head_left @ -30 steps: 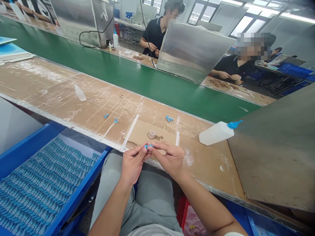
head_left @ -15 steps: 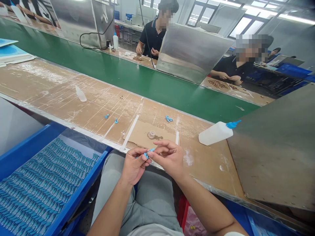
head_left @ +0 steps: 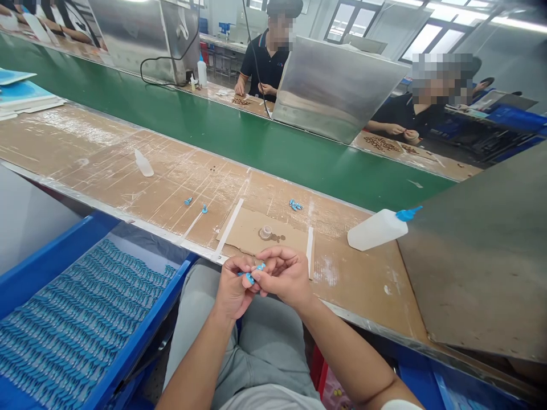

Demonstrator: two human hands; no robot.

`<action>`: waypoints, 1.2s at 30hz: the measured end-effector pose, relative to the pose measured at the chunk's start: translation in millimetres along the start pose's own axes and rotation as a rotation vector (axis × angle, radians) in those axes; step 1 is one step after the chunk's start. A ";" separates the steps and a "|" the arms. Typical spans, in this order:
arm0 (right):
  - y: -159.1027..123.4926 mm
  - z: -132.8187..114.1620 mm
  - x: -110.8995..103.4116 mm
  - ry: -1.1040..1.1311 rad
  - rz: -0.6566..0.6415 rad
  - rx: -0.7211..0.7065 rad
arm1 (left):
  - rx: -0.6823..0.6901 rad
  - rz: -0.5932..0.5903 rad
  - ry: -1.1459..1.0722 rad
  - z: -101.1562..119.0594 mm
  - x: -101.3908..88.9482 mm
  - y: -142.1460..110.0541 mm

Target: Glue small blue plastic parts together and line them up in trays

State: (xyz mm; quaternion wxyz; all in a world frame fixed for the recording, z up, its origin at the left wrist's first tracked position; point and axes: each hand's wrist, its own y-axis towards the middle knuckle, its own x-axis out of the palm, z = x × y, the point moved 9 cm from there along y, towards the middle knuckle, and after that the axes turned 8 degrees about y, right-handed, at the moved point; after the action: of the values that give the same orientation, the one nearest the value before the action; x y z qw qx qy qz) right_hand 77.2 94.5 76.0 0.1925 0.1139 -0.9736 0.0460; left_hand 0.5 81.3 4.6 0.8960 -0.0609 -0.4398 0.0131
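Note:
Over my lap, at the bench's front edge, my left hand [head_left: 234, 285] is closed on a small blue part [head_left: 250, 278]. The fingertips of my right hand [head_left: 285, 276] pinch the same part from the other side, and fingers hide much of its shape. Just beyond my hands, a small translucent cup [head_left: 265, 232] stands on a cardboard sheet [head_left: 243, 233] with dark wet spots beside it. A little pile of blue parts [head_left: 295, 204] lies behind the cardboard. Two single blue parts [head_left: 204, 209] rest on the bench to the left.
A white bottle with a blue nozzle [head_left: 378, 229] lies tilted at right, near a metal panel [head_left: 478, 250]. A smaller bottle [head_left: 143, 164] lies at left. Beside my lap, a blue tray [head_left: 92, 219] holds rows of blue parts. Across the green belt [head_left: 222, 126] people work.
The fingers of my right hand have curled in closer around the blue part, and both hands now press together. The view has shifted slightly; the things on the bench stay in place.

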 end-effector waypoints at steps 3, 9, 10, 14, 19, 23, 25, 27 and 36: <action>3.7 -1.3 -1.4 -0.003 -0.010 -0.015 | 0.012 0.003 0.009 6.5 1.9 -2.3; 7.7 -2.9 -2.8 -0.023 -0.001 -0.009 | -0.045 0.059 0.038 12.7 -3.3 -7.0; 8.2 -1.8 -1.8 -0.026 -0.006 -0.003 | -0.049 0.069 0.040 12.9 -5.0 -7.3; 11.0 6.9 2.7 -0.017 -0.036 0.028 | -0.025 0.070 0.047 12.7 -9.9 -6.7; 14.2 12.9 7.9 -0.007 -0.071 0.040 | 0.030 0.082 0.056 16.0 -12.2 -8.2; 16.0 11.8 10.0 -0.006 -0.091 0.036 | 0.052 0.100 0.066 21.9 -9.8 -10.4; 16.5 11.0 11.0 -0.006 -0.100 0.027 | 0.050 0.118 0.061 23.3 -10.4 -10.9; 16.6 11.1 12.1 -0.010 -0.099 0.020 | 0.047 0.131 0.044 23.3 -12.3 -10.8; 9.8 6.6 16.0 -0.026 -0.039 -0.106 | -0.033 0.201 -0.022 14.2 -36.3 -11.0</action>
State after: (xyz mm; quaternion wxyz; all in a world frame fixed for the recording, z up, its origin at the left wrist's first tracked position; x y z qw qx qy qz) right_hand 58.0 99.9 75.6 0.1864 0.1230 -0.9747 -0.0106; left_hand -33.2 69.0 -14.0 0.8842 -0.1191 -0.4414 0.0963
